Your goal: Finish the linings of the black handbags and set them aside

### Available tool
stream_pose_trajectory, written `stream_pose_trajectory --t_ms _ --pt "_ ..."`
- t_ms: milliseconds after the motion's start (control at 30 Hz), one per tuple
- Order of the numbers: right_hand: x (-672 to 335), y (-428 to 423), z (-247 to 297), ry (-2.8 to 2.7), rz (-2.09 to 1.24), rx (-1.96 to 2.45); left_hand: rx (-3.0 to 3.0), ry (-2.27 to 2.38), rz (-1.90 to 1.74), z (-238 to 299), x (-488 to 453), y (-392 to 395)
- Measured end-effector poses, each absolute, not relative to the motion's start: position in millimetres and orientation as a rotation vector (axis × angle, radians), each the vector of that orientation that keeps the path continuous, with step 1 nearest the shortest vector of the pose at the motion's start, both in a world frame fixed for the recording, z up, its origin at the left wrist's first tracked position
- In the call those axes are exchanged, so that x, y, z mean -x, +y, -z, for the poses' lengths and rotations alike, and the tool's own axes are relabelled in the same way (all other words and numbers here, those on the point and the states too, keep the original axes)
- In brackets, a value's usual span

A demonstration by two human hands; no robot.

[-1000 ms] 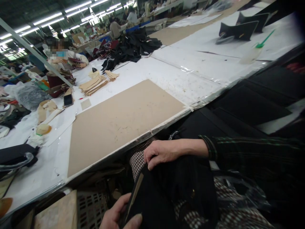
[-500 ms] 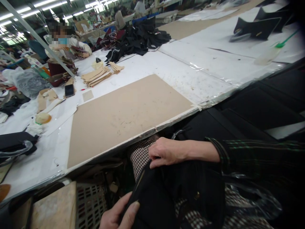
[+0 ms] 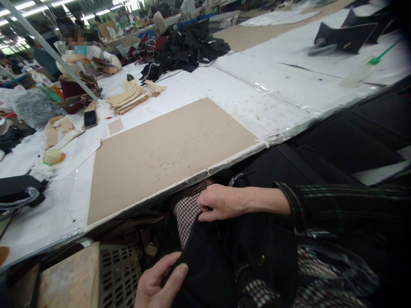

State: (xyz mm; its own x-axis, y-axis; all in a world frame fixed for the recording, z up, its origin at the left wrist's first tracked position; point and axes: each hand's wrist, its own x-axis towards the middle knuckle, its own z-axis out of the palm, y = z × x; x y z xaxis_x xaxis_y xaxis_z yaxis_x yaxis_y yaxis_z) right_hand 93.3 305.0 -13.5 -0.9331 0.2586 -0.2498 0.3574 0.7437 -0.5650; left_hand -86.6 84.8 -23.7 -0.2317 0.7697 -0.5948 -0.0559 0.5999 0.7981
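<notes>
Left hand (image 3: 157, 284) pinches the near edge of the black piece (image 3: 237, 256) — thumb on top, fingers curled under. Right hand (image 3: 221, 203) grips its far edge, fingers folded over it. The piece lies across your lap on the checked fabric (image 3: 188, 209), below the table (image 3: 289, 134) edge. On the table just above — a tan board (image 3: 167, 154). Farther back are a phone (image 3: 90, 118) and stacked tan cutouts (image 3: 126, 100).

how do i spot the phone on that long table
Start at the big tan board on the white table. Past its far left corner lies a stack of tan cut pieces; the phone lies just left of it, the only small glossy black rectangle there.
</notes>
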Motion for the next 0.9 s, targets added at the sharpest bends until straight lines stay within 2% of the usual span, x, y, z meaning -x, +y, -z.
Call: stream_pose_trajectory --t_ms 133,233,300,533,900 --pt "-89 312 13 2.682 1.217 -0.472 -0.567 1.597 -0.866 27 88 86" --pt "-89 319 19 2.569 1.489 -0.102 -0.605 1.540 -0.832 19 93 92" --pt "-88 320 23 2.517 1.558 0.055 -0.636 1.479 -0.747 7 96 102" --pt "-88 312 14 2.641 1.454 0.022 -0.960 1.585 -0.410 -20 78 148" --pt "-107 319 33 2.631 1.514 0.020 -1.063 1.653 -0.572 -29 89 110"
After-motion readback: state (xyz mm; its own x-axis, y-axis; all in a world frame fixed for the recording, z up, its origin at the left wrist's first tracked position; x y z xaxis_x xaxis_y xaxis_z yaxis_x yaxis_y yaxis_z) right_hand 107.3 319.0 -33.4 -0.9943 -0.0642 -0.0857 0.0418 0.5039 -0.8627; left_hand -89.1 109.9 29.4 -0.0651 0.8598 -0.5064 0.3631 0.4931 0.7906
